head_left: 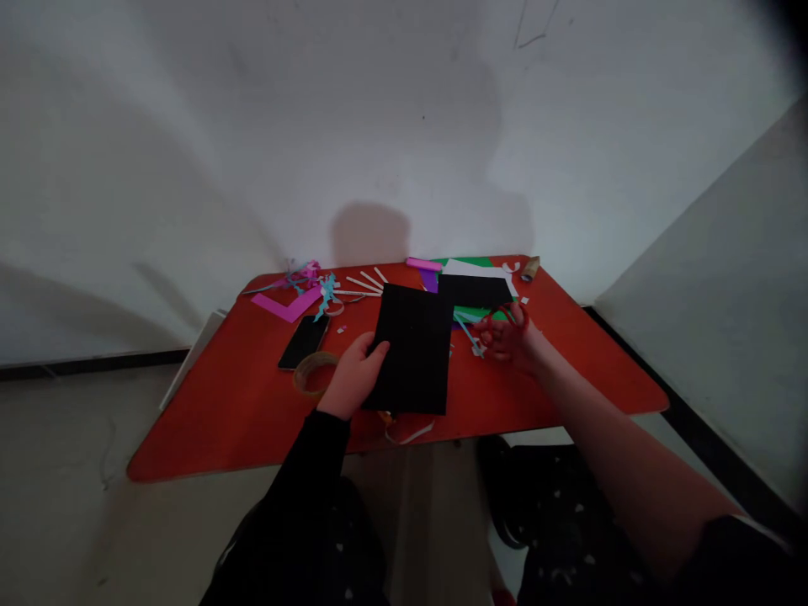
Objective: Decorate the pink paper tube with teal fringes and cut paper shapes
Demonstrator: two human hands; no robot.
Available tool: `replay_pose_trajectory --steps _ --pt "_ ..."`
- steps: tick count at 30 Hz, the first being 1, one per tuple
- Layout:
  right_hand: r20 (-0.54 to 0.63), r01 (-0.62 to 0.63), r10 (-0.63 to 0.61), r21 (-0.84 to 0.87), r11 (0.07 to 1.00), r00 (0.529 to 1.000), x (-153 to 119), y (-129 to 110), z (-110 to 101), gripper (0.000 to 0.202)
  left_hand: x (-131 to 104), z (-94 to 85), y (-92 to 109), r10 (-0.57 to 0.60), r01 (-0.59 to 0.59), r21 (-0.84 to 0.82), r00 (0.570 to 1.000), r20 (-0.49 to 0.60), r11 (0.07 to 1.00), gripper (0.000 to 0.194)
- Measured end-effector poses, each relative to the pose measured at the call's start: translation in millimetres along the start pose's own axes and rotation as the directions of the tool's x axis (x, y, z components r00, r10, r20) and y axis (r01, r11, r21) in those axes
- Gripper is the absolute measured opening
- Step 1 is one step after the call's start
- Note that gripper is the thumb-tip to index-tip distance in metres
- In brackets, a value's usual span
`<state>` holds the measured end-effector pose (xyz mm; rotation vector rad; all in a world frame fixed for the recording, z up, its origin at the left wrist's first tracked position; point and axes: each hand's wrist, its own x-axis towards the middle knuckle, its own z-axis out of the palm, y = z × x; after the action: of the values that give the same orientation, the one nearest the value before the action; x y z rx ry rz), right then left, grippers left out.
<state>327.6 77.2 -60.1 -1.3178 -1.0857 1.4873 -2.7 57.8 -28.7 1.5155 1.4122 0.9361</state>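
Observation:
My left hand grips a black sheet of paper by its left edge, thumb on top, and holds it above the table. Red-handled scissors are in my right hand, to the right of the sheet. Their blades are hard to make out. Close to that hand lie a light-blue paper strip and, behind it, another black piece of paper on green and white sheets. A roll of tape rests by my left wrist, with a dark phone just behind it.
The red table stands against a white wall. At its back left are a pink paper strip, cyan and pink paper scraps, and several white sticks. A pink roll and a brown roll lie along the back.

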Motion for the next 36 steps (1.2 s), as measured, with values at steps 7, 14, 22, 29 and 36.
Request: replay_pose_trajectory --steps 7,14,22,29,36 --pt "-0.028 0.032 -0.024 0.297 0.954 0.999 0 3 14 0.055 -2 3.2 3 0.077 -0.078 0.002 0.995 0.068 0.997 0.038" --pt "-0.108 0.222 -0.198 0.315 0.923 0.974 -4 -2 52 0.047 1 6.7 -1 0.066 -0.05 -0.172 0.994 0.09 0.984 0.049" --pt "-0.131 0.255 -0.225 0.294 0.921 0.965 -5 -5 57 0.049 -2 2.6 7 -0.052 0.114 -0.314 0.979 0.2 0.943 0.047" --pt "-0.248 0.413 -0.398 0.01 0.911 0.883 -8 -6 54 0.038 -7 3.8 17 -0.058 0.143 -0.252 0.947 0.317 0.957 0.046" --pt "-0.182 0.461 -0.478 -0.13 0.878 0.859 -10 -6 62 0.029 -9 11.2 23 -0.086 0.188 -0.25 0.925 0.369 0.95 0.044"
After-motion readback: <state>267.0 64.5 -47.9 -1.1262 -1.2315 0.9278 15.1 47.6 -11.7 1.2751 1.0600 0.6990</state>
